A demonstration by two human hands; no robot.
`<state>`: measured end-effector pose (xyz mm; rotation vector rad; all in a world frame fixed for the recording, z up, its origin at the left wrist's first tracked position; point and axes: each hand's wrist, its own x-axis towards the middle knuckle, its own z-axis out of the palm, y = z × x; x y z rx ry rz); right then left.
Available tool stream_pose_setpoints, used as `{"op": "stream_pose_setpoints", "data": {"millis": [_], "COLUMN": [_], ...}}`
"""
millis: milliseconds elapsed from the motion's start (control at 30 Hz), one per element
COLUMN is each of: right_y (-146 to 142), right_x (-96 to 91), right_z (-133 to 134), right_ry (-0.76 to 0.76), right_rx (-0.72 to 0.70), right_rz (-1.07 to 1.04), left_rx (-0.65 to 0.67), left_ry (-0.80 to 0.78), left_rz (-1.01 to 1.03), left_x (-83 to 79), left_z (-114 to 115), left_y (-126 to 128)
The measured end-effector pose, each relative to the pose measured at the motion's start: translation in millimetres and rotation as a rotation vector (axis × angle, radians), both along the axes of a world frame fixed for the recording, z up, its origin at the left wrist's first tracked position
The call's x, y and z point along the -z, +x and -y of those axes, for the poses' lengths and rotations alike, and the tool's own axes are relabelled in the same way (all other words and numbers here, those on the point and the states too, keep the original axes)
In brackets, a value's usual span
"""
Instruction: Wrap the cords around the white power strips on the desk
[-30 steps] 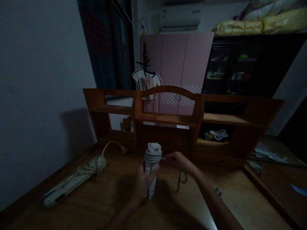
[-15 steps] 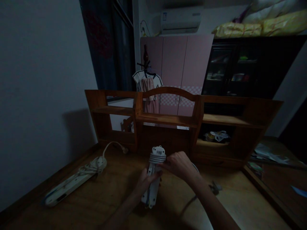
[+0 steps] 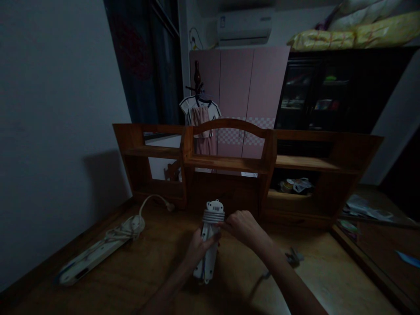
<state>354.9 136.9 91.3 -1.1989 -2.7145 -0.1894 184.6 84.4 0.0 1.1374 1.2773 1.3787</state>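
Two power strips are in my view, and only one of them is in hand. The left hand is closed firmly round the middle of the white power strip and stands it nearly upright over the desk, leaning slightly toward one o'clock. I judge that this leaves its top end free all round, where the white cord sits in tight turns just below the cap.

The right hand comes in from four o'clock. Its fingertips are pinched together on the cord right at the coils, at three o'clock of the strip's top. As far as the dim light lets me tell, that pinch holds the turns snug against the body.

Loose cord drops from under that hand and runs across the desk toward four o'clock. It ends at a dark plug lying flat, well apart from both hands.

At eight o'clock of the held strip, near the wall, the second power strip lies flat. Its bundled cord is heaped on its far end. A wooden shelf unit stands along the back of the desk at twelve o'clock, just behind the held strip.
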Motion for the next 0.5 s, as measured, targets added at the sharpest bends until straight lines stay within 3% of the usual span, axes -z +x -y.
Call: {"op": "stream_pose_setpoints", "data": {"millis": [133,267,367,500], "right_y": [11.6,28.0,37.6,38.4], "right_x": [-3.0,-13.2,-23.7,-40.5], "right_z": [0.9,-0.8,-0.8,12.9], "right_ry": [-0.129,-0.255,-0.231,-0.073], "right_rx": [0.007,0.003,0.063,0.047], "right_rz": [-0.029,-0.13,-0.162,-0.15], "left_rx": [-0.18,-0.23,-0.278,-0.287], "left_ry": [-0.06,-0.073,-0.043,-0.016], "left_rz": [0.022,0.046,0.042,-0.012], "left_x": [2.7,2.2,1.1,3.7], "left_z": [-8.6,-13.0,-12.6,-13.6], "left_y": [-11.6,-25.9,-32.2,-30.9]}}
